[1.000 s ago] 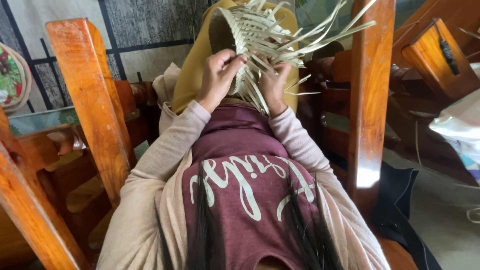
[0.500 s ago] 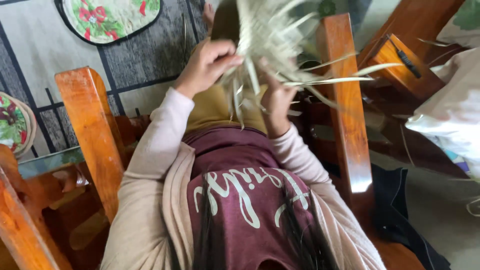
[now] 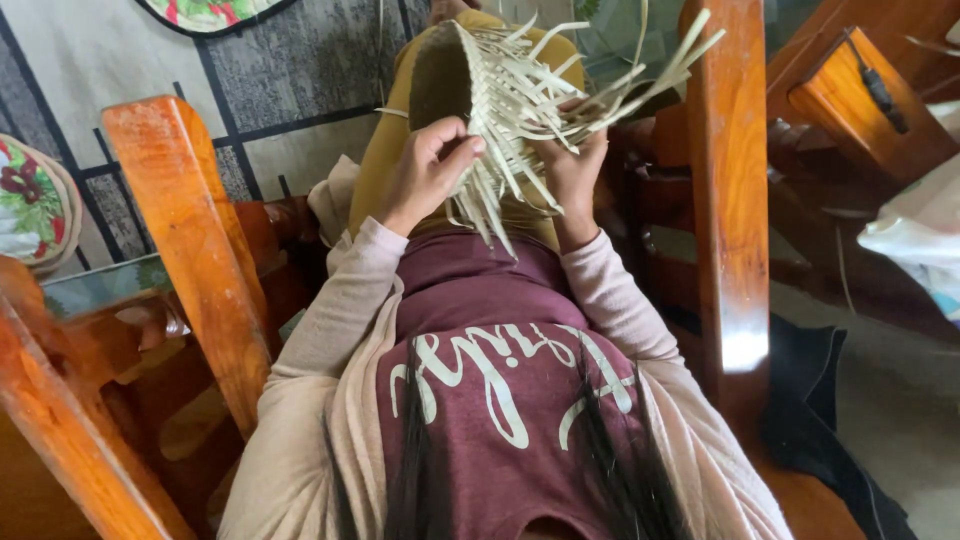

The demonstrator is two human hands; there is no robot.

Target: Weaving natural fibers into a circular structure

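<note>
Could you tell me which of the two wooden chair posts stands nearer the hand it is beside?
The right post: the right hand sits almost against it, while the left post stands well clear of the left hand.

One half-woven basket [image 3: 470,90]; two hands, left hand [image 3: 428,172], right hand [image 3: 572,172]; two floor mats.

Seated among glossy orange-brown wooden chair frames: one armrest post [image 3: 190,240] to the left, another upright post [image 3: 727,190] to the right, catching a bright glint of light. Grey textured floor mat [image 3: 290,70] crossed by dark lines. Round floral cushions at the left edge [image 3: 35,205] and top [image 3: 205,12]. More wooden furniture [image 3: 865,105] at upper right, white plastic bag [image 3: 920,235] beside it. Dark cloth [image 3: 815,400] on the pale floor.
</note>
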